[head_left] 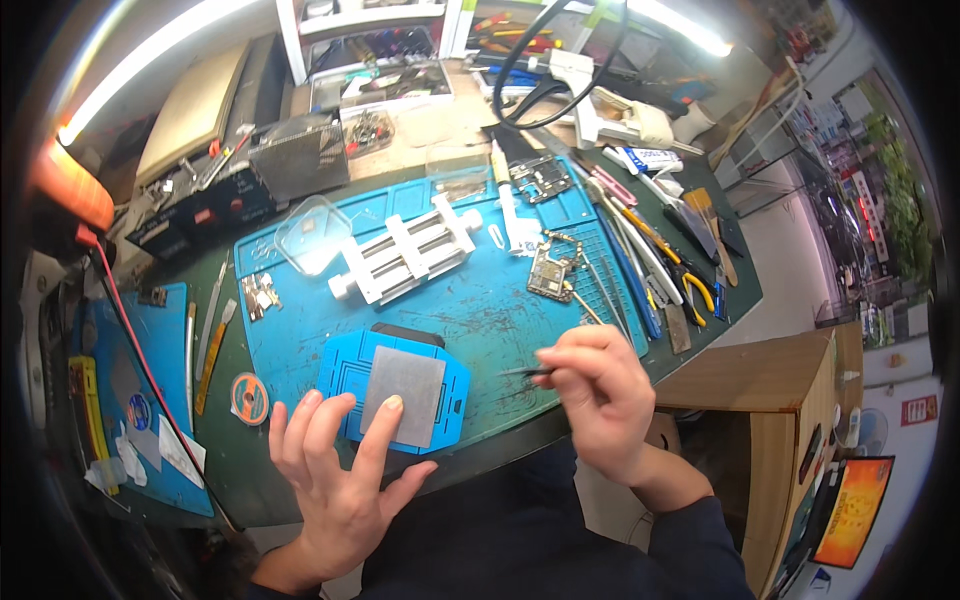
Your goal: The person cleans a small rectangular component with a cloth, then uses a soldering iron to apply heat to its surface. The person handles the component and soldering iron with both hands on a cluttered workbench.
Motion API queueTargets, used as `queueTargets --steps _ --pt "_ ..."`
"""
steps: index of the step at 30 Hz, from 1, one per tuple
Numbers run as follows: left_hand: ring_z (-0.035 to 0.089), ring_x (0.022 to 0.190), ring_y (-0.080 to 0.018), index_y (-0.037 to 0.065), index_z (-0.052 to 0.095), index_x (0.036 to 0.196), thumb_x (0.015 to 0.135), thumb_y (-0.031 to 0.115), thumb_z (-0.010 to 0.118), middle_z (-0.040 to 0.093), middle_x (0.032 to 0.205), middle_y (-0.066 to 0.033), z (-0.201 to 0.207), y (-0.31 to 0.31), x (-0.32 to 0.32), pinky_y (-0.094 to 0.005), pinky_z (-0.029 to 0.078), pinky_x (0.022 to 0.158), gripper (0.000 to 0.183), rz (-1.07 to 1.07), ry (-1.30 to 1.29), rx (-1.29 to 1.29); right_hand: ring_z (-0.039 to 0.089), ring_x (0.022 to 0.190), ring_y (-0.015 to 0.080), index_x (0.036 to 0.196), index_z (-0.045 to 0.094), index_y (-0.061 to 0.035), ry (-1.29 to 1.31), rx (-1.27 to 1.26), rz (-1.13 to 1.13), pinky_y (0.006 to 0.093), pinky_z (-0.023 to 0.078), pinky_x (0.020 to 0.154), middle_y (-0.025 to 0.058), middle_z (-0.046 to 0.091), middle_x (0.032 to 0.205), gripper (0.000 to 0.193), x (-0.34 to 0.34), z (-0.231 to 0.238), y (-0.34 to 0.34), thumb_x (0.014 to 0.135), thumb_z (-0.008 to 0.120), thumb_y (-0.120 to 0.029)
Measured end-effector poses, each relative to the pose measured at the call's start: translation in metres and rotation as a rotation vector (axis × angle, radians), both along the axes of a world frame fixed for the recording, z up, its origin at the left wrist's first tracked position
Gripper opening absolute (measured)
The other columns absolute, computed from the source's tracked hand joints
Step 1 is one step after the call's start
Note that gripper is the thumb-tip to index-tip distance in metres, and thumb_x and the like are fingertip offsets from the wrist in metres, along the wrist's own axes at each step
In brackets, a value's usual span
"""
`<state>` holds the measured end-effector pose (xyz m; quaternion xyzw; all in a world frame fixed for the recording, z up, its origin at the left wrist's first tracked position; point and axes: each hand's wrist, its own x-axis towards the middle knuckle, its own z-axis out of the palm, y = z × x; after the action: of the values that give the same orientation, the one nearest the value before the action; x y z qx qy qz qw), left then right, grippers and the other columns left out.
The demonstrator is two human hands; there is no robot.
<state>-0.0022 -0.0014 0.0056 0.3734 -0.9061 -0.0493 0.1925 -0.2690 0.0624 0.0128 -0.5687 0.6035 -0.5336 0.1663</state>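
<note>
A thin grey metal plate (406, 394) lies flat on a blue stepped holder (345, 352) with slotted corners, near the mat's front edge. The index fingertip of my left hand (345, 480) rests on the plate; its fingers are spread and it grips nothing. Off to the right of the holder, my right hand (603, 400) is raised and closed in a pinch. Black tweezers (525, 371) stick out of it, their fine tip pointing left toward the plate. Most of their length is hidden in my fist. A dark block (410, 334) shows behind the holder.
A metal clamp fixture (408, 250) stands beyond the holder, beside a clear plastic lid (312, 235). Circuit boards (553, 270), a syringe (505, 195) and several hand tools (650, 250) lie to the right. At left are an orange-labelled spool (250, 398) and a hanging red cable (140, 345).
</note>
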Motion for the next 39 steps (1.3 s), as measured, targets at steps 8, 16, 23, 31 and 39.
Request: queueTargets --steps 8,16,23,31,39 --pt "0.035 0.141 -0.0404 0.013 0.07 0.131 0.088 0.045 0.079 0.043 0.141 -0.0163 0.008 -0.003 -0.002 -0.0638 0.022 0.122 0.054 -0.02 -0.009 0.013 0.059 0.091 0.0109 0.111 0.073 0.0008 -0.11 -0.028 -0.343 0.0233 0.047 0.082 0.0049 0.067 0.105 0.013 -0.05 -0.007 0.017 0.104 0.067 -0.009" --pt "0.035 0.142 -0.0422 0.011 0.071 0.127 0.094 0.035 0.074 0.043 0.142 -0.0173 0.004 -0.003 -0.006 -0.0636 0.02 0.122 0.04 0.013 0.026 -0.026 0.053 0.085 0.0043 0.113 0.073 0.001 -0.217 -0.03 -0.372 0.0196 0.042 0.075 -0.0014 0.063 0.101 0.015 -0.068 -0.002 0.025 0.105 0.068 -0.011" --pt "0.035 0.142 -0.0438 0.009 0.07 0.122 0.102 0.037 0.066 0.043 0.142 -0.0193 -0.001 -0.005 -0.007 -0.0627 0.019 0.123 0.035 0.022 0.147 -0.054 0.056 0.086 0.003 0.119 0.074 -0.0004 -0.355 0.062 -0.241 0.0193 0.045 0.078 -0.0035 0.065 0.1 0.019 -0.059 -0.001 0.012 0.103 0.071 -0.009" --pt "0.05 0.13 -0.0388 0.007 0.065 0.123 0.096 0.028 0.075 0.055 0.13 -0.0152 -0.007 -0.006 0.0 -0.06 0.035 0.115 0.035 0.004 0.358 -0.142 0.067 0.079 0.0086 0.125 0.073 -0.0008 -0.34 0.219 0.007 0.0246 0.051 0.066 0.0033 0.072 0.093 0.026 -0.026 0.013 -0.055 0.101 0.071 -0.012" --pt "0.069 0.085 -0.0273 0.006 0.065 0.094 0.105 0.025 0.066 0.066 0.086 -0.0064 -0.022 0.01 0.036 -0.0463 0.058 0.083 0.022 -0.128 0.697 -0.183 0.066 0.087 0.0062 0.118 0.077 0.0004 -0.049 0.341 0.188 0.0252 0.053 0.079 0.0026 0.076 0.097 0.024 -0.027 0.026 -0.134 0.1 0.073 -0.014"
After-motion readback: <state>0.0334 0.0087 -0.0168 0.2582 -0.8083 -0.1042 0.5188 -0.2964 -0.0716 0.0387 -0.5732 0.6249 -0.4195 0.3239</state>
